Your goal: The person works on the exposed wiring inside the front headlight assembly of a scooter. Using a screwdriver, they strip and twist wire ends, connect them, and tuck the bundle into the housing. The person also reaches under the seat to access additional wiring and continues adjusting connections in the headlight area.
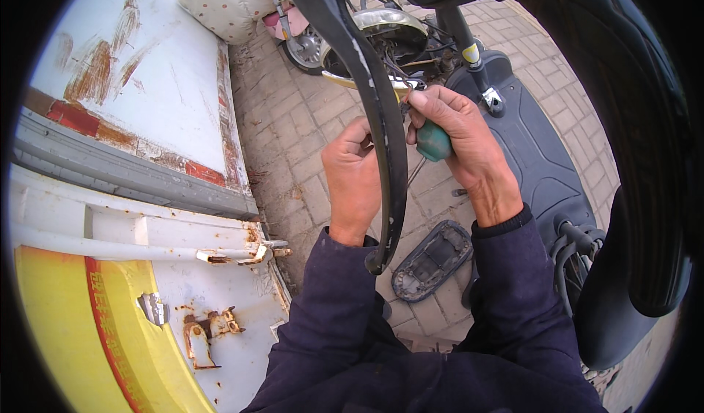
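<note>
My right hand [466, 138] is closed on a green bulbous tool handle [433, 141], with its thumb on small, unclear parts at the top. My left hand [352, 174] has curled fingers just behind a long curved black scooter part [388, 163] with scuffed edges; what they hold is hidden. A thin metal rod [416, 172] shows below the green handle. Beyond my hands is an oval chrome-rimmed housing [370, 20] with dark wires and parts inside.
A dark scooter footboard [532, 141] and black seat [609, 332] are on the right. A loose oval black part [433, 259] lies on paving [308, 185]. Rusty white metal panels [147, 53] and a yellow sheet [59, 303] fill the left, with a pink wheeled vehicle [290, 24] behind.
</note>
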The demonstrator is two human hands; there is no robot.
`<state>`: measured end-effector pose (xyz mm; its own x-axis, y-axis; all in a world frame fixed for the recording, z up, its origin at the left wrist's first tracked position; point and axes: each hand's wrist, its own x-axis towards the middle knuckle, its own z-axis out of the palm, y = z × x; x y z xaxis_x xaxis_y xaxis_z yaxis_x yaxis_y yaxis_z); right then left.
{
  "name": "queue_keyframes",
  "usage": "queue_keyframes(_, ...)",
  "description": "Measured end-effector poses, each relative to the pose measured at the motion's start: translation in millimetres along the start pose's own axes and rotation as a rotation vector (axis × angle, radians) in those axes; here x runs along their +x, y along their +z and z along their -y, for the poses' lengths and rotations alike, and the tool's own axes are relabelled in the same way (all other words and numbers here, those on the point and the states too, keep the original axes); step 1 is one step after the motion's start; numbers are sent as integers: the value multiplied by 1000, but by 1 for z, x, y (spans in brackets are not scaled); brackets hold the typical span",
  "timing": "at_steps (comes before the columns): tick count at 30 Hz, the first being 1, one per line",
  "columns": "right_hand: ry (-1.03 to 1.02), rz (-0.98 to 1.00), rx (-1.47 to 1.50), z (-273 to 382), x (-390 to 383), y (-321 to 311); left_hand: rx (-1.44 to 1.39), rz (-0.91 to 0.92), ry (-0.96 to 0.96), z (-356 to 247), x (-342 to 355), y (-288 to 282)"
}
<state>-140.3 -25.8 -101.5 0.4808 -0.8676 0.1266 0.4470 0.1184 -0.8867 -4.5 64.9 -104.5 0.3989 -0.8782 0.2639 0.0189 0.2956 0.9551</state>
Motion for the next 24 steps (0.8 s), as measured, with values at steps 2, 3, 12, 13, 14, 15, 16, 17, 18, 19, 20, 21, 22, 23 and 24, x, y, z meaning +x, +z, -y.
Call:
queue_keyframes(2, -20, -14, -36, -1, 1, -2, 32, 6, -5, 0, 0, 0)
queue_keyframes(3, -37, -13, -52, -2, 1, -3, 44, 11, -2, 0, 0, -1)
queue_keyframes(12, -157, -61, -162, -12, 3, 0, 0, 11, -54, -2, 1, -2)
queue_keyframes(13, -178, -61, -134, -13, 3, 2, -22, 15, -58, -2, 1, -2)
queue_keyframes(14, -178, -64, -127, -15, 1, 3, -17, 16, -51, -2, 0, -2)
queue_keyframes(15, -178, -67, -120, -15, 0, 3, -15, 18, -45, -3, 0, -3)
queue_keyframes(16, -178, -70, -113, -15, -1, 4, -19, 22, -42, -3, 0, -3)
queue_keyframes(17, -176, -65, -122, -16, -2, 4, -11, 25, -43, -4, 0, -4)
queue_keyframes(18, -175, -59, -131, -16, -2, 4, -9, 29, -47, -4, -1, -4)
queue_keyframes(19, -191, -60, -136, -16, -2, 4, -6, 33, -52, -4, -1, -4)
queue_keyframes(20, -169, -59, -103, -16, -2, 5, 1, 35, -33, -3, 0, -4)
queue_keyframes(21, -166, -65, -66, -17, -1, 7, 7, 37, -13, -3, 1, -3)
queue_keyframes(22, -162, -71, -28, -17, -1, 8, 15, 40, 0, -2, 1, -2)
queue_keyframes(23, -163, -60, -19, -17, -1, 8, 38, 39, 20, -2, 2, -2)
queue_keyframes(24, -164, -47, -12, -17, -1, 8, 60, 38, 35, -2, 2, -1)
